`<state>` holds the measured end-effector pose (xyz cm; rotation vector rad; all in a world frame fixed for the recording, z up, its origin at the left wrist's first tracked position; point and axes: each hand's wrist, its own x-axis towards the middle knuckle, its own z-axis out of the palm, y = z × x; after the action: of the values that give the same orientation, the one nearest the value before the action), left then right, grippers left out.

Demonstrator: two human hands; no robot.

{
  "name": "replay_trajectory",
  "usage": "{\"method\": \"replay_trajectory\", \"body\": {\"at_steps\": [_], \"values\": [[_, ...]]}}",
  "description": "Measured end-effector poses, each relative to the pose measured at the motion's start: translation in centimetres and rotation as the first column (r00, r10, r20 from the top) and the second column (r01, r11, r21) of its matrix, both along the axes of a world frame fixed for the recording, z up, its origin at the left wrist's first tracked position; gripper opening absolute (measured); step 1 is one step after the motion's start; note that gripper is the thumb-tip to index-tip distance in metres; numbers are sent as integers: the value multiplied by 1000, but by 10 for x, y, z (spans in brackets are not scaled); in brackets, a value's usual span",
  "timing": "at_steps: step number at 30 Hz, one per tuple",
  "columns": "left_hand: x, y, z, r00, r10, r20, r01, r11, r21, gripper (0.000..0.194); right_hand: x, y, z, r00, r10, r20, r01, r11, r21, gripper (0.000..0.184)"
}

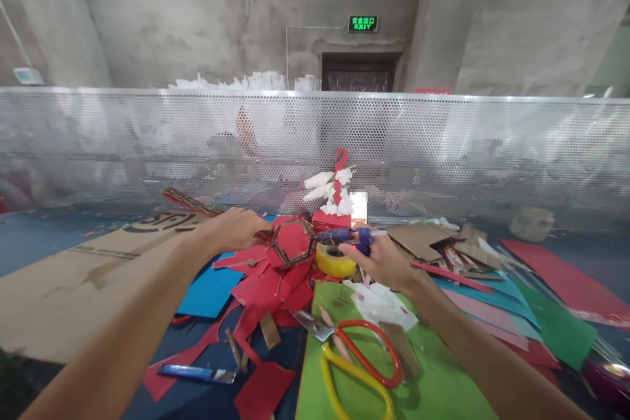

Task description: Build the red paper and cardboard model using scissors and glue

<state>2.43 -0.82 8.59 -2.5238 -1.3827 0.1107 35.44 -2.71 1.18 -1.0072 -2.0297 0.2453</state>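
With our left hand (237,231) we pinch the near-left edge of a hexagonal cardboard frame (280,257), fingers drawn in on it, though their tips are partly hidden; red paper shows inside the frame. Our right hand (382,259) wraps a blue glue gun (361,237), fingers curled around its body, its nozzle pointing left at the frame's right side; whether it touches, we cannot tell. Just below our right fingers sits a yellow tape roll (335,264). Closer to us than both sets of fingers lie scissors (322,331) on a green sheet (433,374) and, further left, a blue cutter (194,373). Beyond and between our fingers stands a red piece with white flowers (336,200).
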Motion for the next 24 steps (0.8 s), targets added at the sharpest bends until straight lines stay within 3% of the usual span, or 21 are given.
{"method": "replay_trajectory", "body": {"at_steps": [10,18,20,24], "values": [[-2,4,-2,1000,21,-3,-20,1000,4,18,-8,-11,3,985,56,164,-61,998,28,24],[-5,8,-5,1000,18,-17,-18,1000,1,21,-8,4,-10,986,-124,115,102,979,178,40],[-5,8,-5,999,31,-33,-32,999,-3,21,-10,3,-11,987,-97,125,77,985,157,39],[-6,10,-6,999,35,-38,-35,999,2,18,-11,-5,-6,987,73,141,-82,995,60,30]]}}
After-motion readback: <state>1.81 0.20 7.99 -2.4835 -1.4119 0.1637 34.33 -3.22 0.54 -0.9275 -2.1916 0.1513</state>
